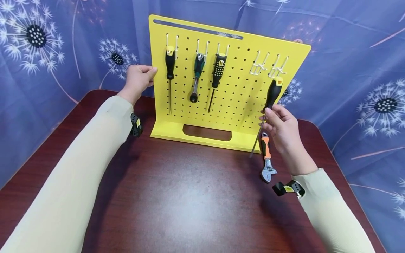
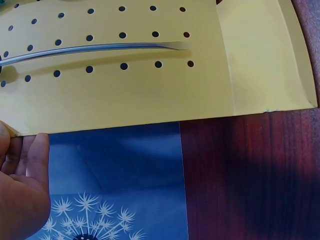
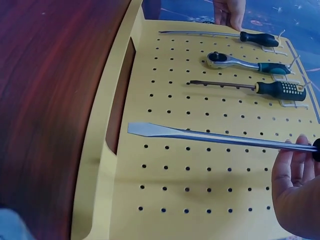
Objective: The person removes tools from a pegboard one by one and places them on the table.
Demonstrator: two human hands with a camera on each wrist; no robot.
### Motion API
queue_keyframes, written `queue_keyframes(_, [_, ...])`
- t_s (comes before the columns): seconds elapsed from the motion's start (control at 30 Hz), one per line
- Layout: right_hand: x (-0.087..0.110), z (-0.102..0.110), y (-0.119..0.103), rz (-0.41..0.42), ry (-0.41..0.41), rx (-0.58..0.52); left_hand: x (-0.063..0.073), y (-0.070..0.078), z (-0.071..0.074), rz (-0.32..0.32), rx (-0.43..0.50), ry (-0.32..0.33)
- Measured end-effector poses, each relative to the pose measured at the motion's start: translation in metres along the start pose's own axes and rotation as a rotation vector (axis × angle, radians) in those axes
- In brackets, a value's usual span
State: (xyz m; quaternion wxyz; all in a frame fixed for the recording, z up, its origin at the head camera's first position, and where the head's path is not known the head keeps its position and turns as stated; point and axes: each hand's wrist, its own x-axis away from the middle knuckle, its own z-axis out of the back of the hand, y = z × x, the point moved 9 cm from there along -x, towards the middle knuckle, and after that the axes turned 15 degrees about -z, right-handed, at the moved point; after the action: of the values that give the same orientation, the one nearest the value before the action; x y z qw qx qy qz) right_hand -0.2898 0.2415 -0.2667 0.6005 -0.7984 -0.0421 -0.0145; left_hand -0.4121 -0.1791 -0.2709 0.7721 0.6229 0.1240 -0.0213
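Note:
My left hand (image 1: 138, 80) grips the left edge of a yellow pegboard (image 1: 235, 79), thumb in front and fingers behind. In my right hand (image 1: 283, 128) is a flat-blade screwdriver (image 1: 274, 92) with a black handle and yellow end, pinched near where handle meets shaft. It slants in front of the board's right side, its handle just below white hooks (image 1: 276, 66) and its tip pointing down. The right wrist view shows its flat blade (image 3: 165, 131) apart from the board. Below that hand, an adjustable wrench (image 1: 266, 151) with an orange and black handle lies on the table.
On the board's left and middle hang a black screwdriver (image 1: 170, 62), a green-handled ratchet (image 1: 198, 66) and a yellow-dotted screwdriver (image 1: 219, 70). Another white hook (image 1: 258, 65) is at right. The board's base stands on a dark red table (image 1: 158, 182), before a blue dandelion curtain (image 1: 79, 52).

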Motion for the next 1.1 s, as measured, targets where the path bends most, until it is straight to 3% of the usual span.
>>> queue_keyframes(0.57, [0.014,0.041,0.002,-0.025,0.046,-0.051,0.000,0.000,0.001,-0.009,0.002,0.011])
queue_keyframes(0.83, [0.013,0.068,0.013,-0.130,0.088,-0.059,0.000,0.001,0.001,-0.013,-0.001,0.020])
queue_keyframes(1.1, [0.009,0.101,0.028,-0.293,0.100,-0.026,0.001,0.002,0.000,-0.009,-0.003,0.013])
